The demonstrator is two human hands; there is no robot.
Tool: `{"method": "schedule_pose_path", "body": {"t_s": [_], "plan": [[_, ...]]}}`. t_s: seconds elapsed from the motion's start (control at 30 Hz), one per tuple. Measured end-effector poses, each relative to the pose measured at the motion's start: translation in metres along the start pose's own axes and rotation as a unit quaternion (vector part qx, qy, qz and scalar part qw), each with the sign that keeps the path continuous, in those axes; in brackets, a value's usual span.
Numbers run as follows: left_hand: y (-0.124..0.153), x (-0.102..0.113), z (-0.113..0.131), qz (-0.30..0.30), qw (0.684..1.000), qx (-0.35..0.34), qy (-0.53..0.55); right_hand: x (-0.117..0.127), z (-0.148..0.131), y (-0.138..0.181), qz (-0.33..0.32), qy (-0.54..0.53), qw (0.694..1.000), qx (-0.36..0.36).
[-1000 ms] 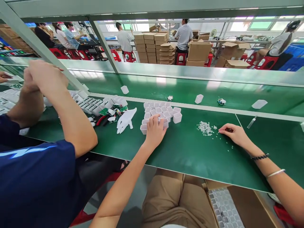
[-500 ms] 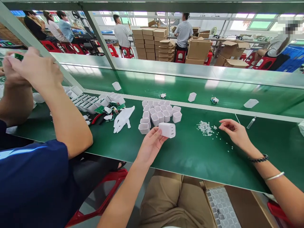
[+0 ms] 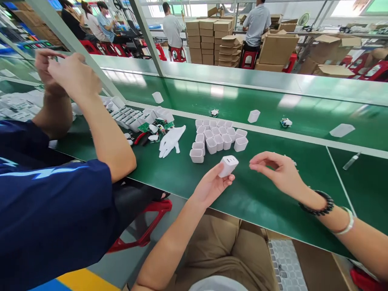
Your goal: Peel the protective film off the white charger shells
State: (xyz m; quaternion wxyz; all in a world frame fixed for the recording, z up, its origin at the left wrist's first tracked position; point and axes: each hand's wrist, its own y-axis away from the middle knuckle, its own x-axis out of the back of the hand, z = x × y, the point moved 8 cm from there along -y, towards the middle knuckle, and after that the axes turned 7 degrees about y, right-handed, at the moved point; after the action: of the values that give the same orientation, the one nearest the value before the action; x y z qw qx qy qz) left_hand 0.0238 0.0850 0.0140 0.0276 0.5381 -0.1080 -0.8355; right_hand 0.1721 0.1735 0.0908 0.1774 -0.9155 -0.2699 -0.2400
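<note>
My left hand (image 3: 212, 184) is closed around a white plastic charger shell (image 3: 228, 165), held just above the green bench (image 3: 242, 194) with its slotted face turned up. My right hand (image 3: 277, 169) hovers a little to the right of the shell, thumb and forefinger pinched on something too small to name. Behind them a cluster of several empty white shells (image 3: 218, 137) stands open side up on the bench.
A co-worker in a dark blue shirt (image 3: 45, 210) sits at my left with both hands raised (image 3: 63, 72). A white glove (image 3: 171, 139), circuit boards (image 3: 151, 127) and trays of shells lie near them. Loose shells sit on the conveyor belt (image 3: 303, 109). A cardboard box (image 3: 291, 262) stands by my knee.
My left hand took one shell from the cluster and lifted it toward me. My right hand left the pile of tiny white parts and came over beside the shell, pinched.
</note>
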Motion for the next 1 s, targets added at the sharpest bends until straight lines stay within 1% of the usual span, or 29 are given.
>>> {"method": "schedule_pose_path", "body": {"t_s": [0.1,0.2,0.27,0.37,0.43,0.5,0.57,0.67,0.87,0.93,1.0], "plan": [[-0.002,-0.002,-0.004,-0.002,1.000,-0.023,0.001,-0.015,-0.016,-0.010,0.054,-0.069,0.996,0.017],[-0.002,-0.008,-0.004,-0.016,0.998,-0.055,-0.005,-0.022,-0.017,-0.015,0.108,-0.098,0.989,0.031],[-0.002,-0.015,-0.004,-0.040,0.998,-0.049,-0.004,-0.024,-0.017,-0.015,0.129,-0.092,0.986,0.046],[-0.001,-0.023,-0.007,-0.074,0.996,-0.017,0.035,-0.029,-0.022,-0.012,0.129,-0.053,0.987,0.084],[-0.001,-0.024,-0.010,-0.077,0.996,0.010,0.054,-0.033,-0.027,-0.009,0.122,-0.024,0.985,0.117],[-0.002,-0.022,-0.014,-0.067,0.996,0.029,0.047,-0.036,-0.032,-0.006,0.123,-0.011,0.983,0.137],[-0.003,-0.020,-0.015,-0.062,0.997,0.027,0.035,-0.037,-0.033,-0.004,0.124,-0.020,0.983,0.134],[-0.002,-0.021,-0.015,-0.068,0.997,0.007,0.029,-0.036,-0.034,-0.003,0.135,-0.044,0.982,0.122],[0.000,-0.029,-0.021,-0.085,0.996,-0.010,0.012,-0.029,-0.041,0.006,0.177,-0.041,0.971,0.154],[0.000,-0.031,-0.022,-0.090,0.996,-0.012,0.008,-0.027,-0.042,0.006,0.175,-0.047,0.971,0.154],[0.000,-0.032,-0.022,-0.094,0.995,-0.013,-0.001,-0.026,-0.040,0.005,0.163,-0.055,0.976,0.137]]}}
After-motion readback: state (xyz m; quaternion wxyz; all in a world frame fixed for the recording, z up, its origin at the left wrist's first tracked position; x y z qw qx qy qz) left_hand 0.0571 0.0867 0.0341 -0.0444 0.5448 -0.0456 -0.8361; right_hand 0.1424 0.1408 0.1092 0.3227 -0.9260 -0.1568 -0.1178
